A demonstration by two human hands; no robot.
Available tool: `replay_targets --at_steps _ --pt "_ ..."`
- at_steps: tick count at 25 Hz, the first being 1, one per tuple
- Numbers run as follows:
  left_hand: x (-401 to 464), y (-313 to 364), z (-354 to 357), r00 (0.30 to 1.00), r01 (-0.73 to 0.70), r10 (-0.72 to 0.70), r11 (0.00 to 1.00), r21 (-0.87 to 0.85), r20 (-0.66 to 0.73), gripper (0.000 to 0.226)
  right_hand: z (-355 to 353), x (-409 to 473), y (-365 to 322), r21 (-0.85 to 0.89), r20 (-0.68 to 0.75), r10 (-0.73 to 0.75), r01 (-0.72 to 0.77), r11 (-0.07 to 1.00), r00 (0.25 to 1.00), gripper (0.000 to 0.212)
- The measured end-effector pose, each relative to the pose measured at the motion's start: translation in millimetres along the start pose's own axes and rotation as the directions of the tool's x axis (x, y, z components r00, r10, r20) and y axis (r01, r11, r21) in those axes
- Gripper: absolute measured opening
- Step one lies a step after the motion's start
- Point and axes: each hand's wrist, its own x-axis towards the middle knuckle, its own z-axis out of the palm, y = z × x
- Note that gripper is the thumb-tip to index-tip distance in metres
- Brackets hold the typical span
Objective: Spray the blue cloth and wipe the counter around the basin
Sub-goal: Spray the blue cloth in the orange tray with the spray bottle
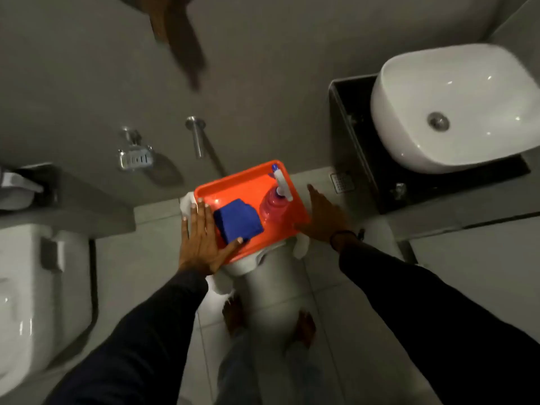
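An orange tray (233, 185) rests on a white plastic stool in front of me. On it lie a folded blue cloth (238, 220) and a red spray bottle (274, 201) with a white trigger head. My left hand (201, 238) lies flat at the tray's left edge, fingers spread, thumb touching the cloth's near corner. At the tray's right edge is my right hand (325, 214), fingers extended, holding nothing. The white basin (455, 106) stands on a dark counter (359, 141) at the upper right.
A white toilet (38, 287) fills the lower left. On the grey wall are a chrome soap holder (136, 157) and a chrome bar (197, 135). A floor drain (342, 181) lies beside the counter. My feet stand on pale floor tiles beneath the stool.
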Motion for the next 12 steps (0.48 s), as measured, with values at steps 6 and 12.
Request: replay_targets --at_steps 6,12 --pt "-11.7 -25.4 76.2 0.993 0.086 -0.089 0.996 0.034 0.080 0.124 76.6 53.1 -27.1 0.674 -0.077 0.101 -0.023 0.738 0.992 0.071" --pt "0.6 -26.0 74.3 0.996 0.065 -0.065 0.998 -0.003 0.062 0.125 62.7 80.0 -71.7 0.777 -0.254 0.194 0.081 0.625 0.948 0.024"
